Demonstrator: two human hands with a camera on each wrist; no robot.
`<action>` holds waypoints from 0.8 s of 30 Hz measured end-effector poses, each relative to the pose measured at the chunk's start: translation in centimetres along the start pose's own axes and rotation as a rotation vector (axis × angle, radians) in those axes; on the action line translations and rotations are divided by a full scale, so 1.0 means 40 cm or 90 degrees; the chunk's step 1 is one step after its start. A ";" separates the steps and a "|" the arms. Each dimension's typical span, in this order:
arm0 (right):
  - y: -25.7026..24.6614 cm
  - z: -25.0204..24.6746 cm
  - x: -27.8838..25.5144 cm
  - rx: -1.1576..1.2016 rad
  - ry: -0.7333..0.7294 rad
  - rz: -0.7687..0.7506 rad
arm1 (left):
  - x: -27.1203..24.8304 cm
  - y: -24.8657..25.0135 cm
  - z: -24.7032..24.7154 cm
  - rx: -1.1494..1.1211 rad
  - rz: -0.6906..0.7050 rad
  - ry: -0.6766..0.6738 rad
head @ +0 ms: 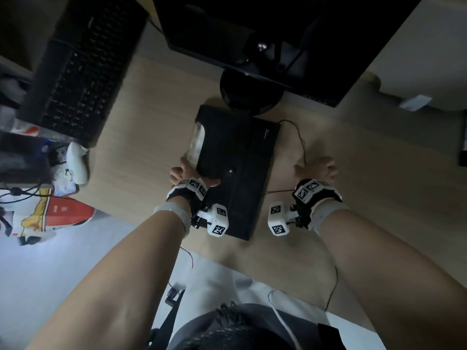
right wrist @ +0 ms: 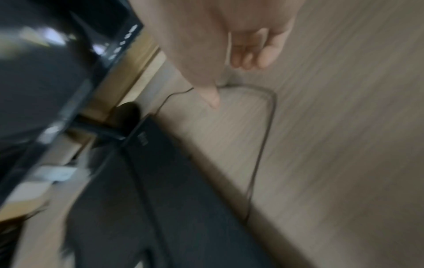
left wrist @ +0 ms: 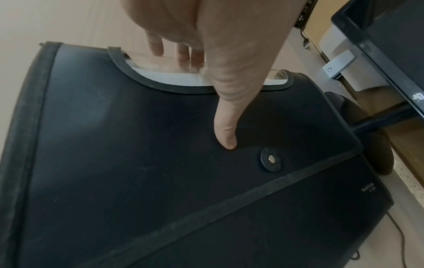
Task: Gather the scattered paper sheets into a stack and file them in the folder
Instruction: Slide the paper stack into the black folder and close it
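A black folder lies shut on the wooden desk in front of me. My left hand holds its left edge. The thumb presses on the flap close to the snap button, and the fingers reach over the clear side. White paper sheets show in the curved cut-out of the folder. My right hand hovers over bare desk to the right of the folder. Though the right hand is blurred there, its fingers are loosely curled and hold nothing.
A monitor on a round base stands just behind the folder. A black keyboard leans at the back left, above a white device and a red and white bag. A thin cable loops beside my right hand.
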State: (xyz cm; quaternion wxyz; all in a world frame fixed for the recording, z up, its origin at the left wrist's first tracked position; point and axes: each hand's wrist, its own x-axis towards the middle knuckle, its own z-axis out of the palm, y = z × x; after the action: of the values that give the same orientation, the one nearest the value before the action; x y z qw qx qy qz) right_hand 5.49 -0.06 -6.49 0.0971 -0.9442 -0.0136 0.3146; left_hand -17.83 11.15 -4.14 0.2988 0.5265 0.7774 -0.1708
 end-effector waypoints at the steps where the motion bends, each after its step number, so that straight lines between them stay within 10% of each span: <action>1: 0.013 -0.003 0.011 -0.011 0.000 0.027 | 0.002 0.002 0.004 0.005 -0.001 0.006; 6: 0.053 0.024 0.038 -0.119 -0.071 -0.072 | 0.013 0.008 0.017 0.011 -0.020 0.023; 13: -0.001 -0.121 -0.030 0.524 -0.157 -0.169 | -0.014 0.026 0.027 0.054 -0.024 0.035; 24: -0.109 -0.150 -0.199 0.344 -0.393 -0.427 | -0.047 0.021 0.005 0.053 0.119 -0.047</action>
State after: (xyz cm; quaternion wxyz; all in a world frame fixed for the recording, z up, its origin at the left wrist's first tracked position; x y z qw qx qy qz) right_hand 2.84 2.47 3.74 0.4239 -0.6926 -0.2611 0.5219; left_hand -16.50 10.01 -3.03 0.3198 0.6019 0.7057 -0.1935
